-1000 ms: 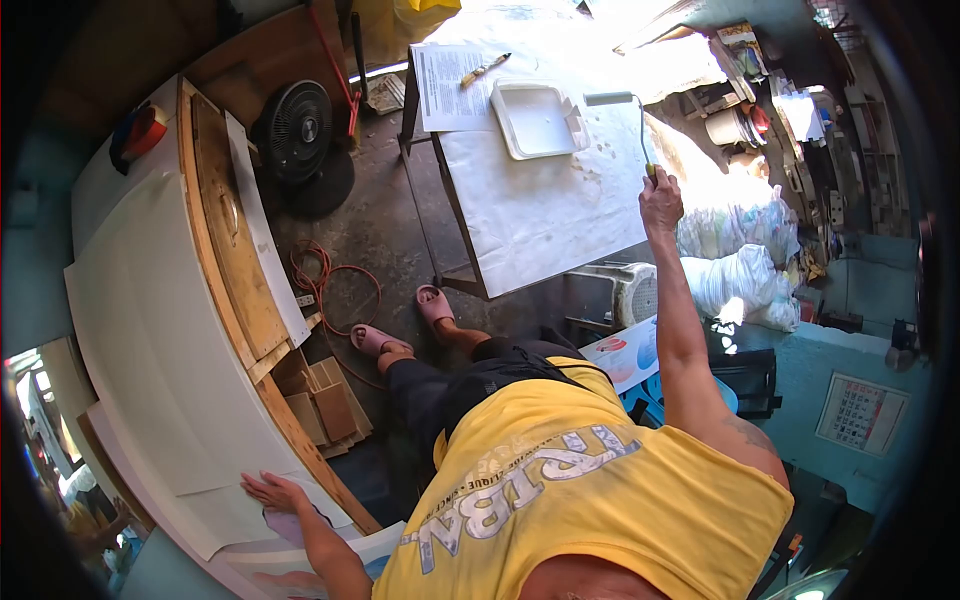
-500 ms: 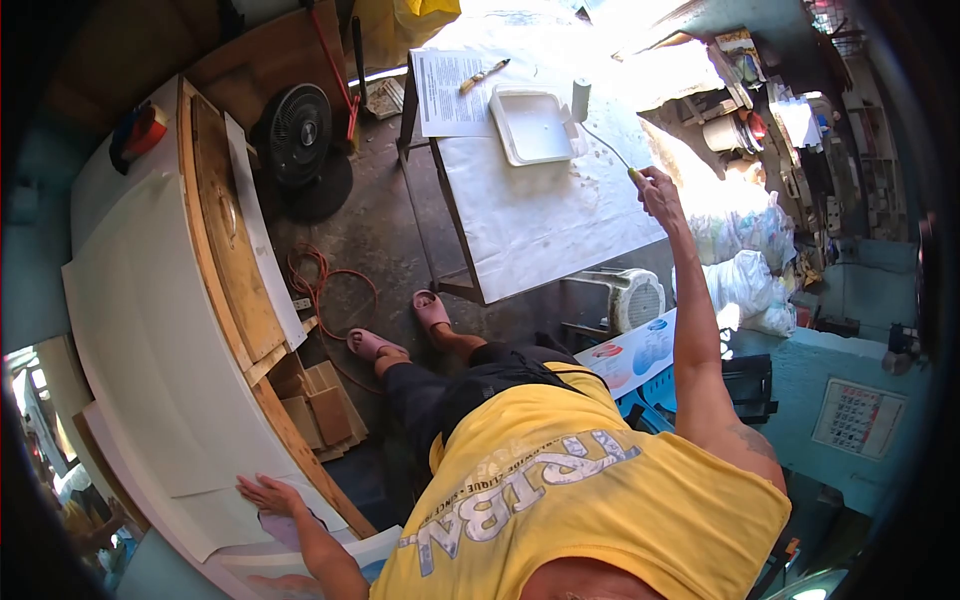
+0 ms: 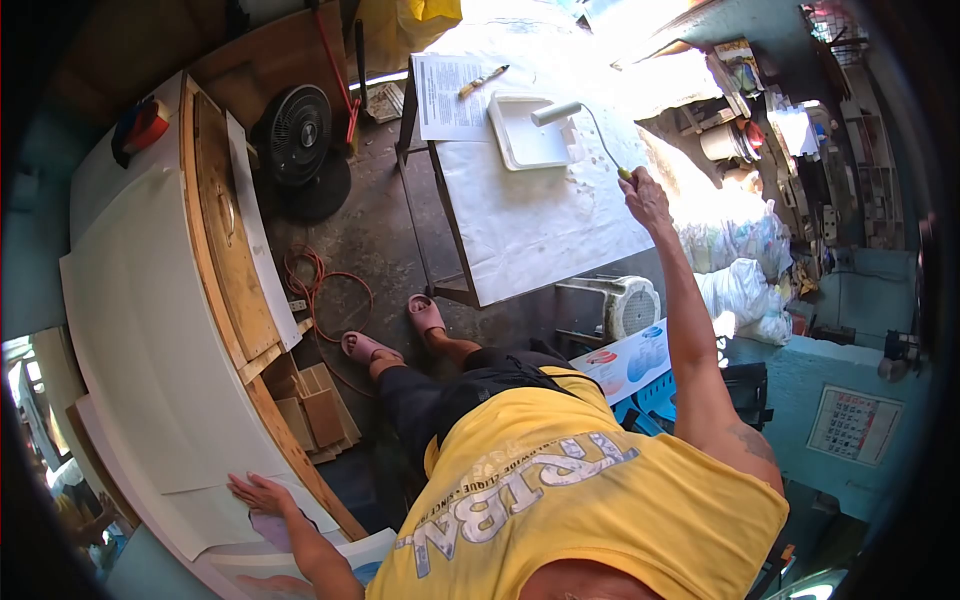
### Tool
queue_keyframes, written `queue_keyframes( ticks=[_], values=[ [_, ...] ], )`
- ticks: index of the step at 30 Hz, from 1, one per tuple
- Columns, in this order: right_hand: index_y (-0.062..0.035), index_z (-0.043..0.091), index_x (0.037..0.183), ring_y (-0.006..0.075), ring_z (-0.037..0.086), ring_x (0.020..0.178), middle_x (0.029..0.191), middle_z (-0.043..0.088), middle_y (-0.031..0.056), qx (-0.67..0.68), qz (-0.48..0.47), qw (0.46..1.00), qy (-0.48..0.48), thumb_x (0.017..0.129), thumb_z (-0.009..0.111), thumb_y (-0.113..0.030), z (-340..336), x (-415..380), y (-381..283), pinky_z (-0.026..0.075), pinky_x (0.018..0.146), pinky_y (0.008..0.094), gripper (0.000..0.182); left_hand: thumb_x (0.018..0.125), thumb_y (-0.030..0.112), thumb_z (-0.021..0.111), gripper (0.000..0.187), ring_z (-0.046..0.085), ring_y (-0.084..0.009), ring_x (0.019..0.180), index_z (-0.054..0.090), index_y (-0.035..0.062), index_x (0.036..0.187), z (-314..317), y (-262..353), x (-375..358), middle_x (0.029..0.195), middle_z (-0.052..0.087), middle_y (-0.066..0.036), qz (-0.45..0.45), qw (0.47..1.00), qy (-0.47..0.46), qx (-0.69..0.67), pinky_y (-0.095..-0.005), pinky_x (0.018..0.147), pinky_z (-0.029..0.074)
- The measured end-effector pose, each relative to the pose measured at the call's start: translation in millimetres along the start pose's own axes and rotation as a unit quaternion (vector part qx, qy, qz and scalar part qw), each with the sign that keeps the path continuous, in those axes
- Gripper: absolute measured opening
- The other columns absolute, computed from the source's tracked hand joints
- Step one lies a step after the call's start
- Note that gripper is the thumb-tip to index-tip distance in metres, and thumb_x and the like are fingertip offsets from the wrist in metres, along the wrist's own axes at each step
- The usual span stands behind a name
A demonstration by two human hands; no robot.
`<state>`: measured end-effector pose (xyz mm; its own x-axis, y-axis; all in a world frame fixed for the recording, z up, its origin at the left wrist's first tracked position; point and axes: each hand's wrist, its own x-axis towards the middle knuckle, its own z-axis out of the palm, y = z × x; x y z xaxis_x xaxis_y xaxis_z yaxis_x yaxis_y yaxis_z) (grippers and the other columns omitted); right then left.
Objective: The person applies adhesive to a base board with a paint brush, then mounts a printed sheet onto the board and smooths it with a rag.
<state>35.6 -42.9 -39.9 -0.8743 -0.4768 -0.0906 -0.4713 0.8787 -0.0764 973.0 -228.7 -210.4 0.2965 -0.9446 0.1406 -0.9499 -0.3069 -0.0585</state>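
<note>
My right hand (image 3: 648,196) is closed round the green handle of a paint roller (image 3: 556,113), whose thin wire frame curves down to my fingers. The pale roller head lies over the right part of a white tray (image 3: 508,148) on the white-covered table (image 3: 530,235). My left hand (image 3: 262,494) rests flat with fingers apart on a large white sheet (image 3: 150,350) at the left. Beside the tray are a printed paper (image 3: 445,98) and a paintbrush (image 3: 483,81).
A black fan (image 3: 297,136) stands between the two tables, with an orange cord (image 3: 312,290) on the floor. A white-topped stool (image 3: 630,308) is under the near table edge. White plastic bags (image 3: 745,290) and cluttered shelves are at the right.
My right hand has moved slightly left, and the roller head has swung from beyond the tray's right edge to over the tray. My left hand stays on the sheet.
</note>
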Motion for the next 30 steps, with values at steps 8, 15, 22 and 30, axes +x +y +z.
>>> queue_keyframes(
  ticks=[8, 15, 22, 30],
  values=[
    [-0.0076, 0.064, 0.115, 0.0242, 0.066, 0.064, 0.076, 0.07, 0.0088, 0.077, -0.041, 0.993, 0.082, 0.1, 0.067, -0.039, 39.3, 0.1, 0.8, 0.053, 0.062, 0.0402, 0.034, 0.11, 0.053, 0.038, 0.06, 0.03, -0.0344, 0.156, 0.034, 0.0271, 0.163, 1.4, -2.1, -1.5, 0.17, 0.032, -0.011, 0.002, 0.999, 0.006, -0.031, -0.0658, 0.119, 0.025],
    [-0.0063, 0.06, 0.107, 0.0078, 0.05, 0.049, 0.072, 0.058, 0.002, 0.573, 0.077, 0.784, -0.227, 0.11, 0.053, -0.039, 41.3, -25.0, -5.3, 0.04, 0.042, 0.024, 0.033, 0.11, 0.053, 0.036, 0.059, 0.029, -0.0342, 0.156, 0.033, 0.0279, 0.164, 5.6, -3.5, -1.1, 0.171, 0.03, -0.01, -0.003, 1.0, 0.007, -0.014, -0.0652, 0.12, 0.024],
    [-0.0059, 0.059, 0.108, 0.0093, 0.043, 0.046, 0.069, 0.053, 0.0015, 0.728, 0.103, 0.58, -0.35, 0.111, 0.042, -0.038, 61.2, -42.5, -3.6, 0.037, 0.041, 0.022, 0.036, 0.11, 0.052, 0.037, 0.059, 0.03, -0.0343, 0.156, 0.032, 0.0279, 0.164, 6.1, -3.3, -0.2, 0.171, 0.03, -0.01, -0.009, 1.0, 0.004, -0.012, -0.0629, 0.12, 0.025],
    [-0.0023, 0.057, 0.108, 0.0104, 0.041, 0.044, 0.067, 0.052, 0.0025, 0.761, 0.03, 0.511, -0.399, 0.111, 0.041, -0.036, 58.6, -47.0, -22.4, 0.035, 0.04, 0.0236, 0.038, 0.11, 0.053, 0.036, 0.06, 0.028, -0.0292, 0.157, 0.03, 0.0304, 0.165, 7.2, -4.4, -0.9, 0.172, 0.029, -0.005, -0.019, 1.0, 0.002, 0.015, -0.0608, 0.12, 0.025]
  ],
)
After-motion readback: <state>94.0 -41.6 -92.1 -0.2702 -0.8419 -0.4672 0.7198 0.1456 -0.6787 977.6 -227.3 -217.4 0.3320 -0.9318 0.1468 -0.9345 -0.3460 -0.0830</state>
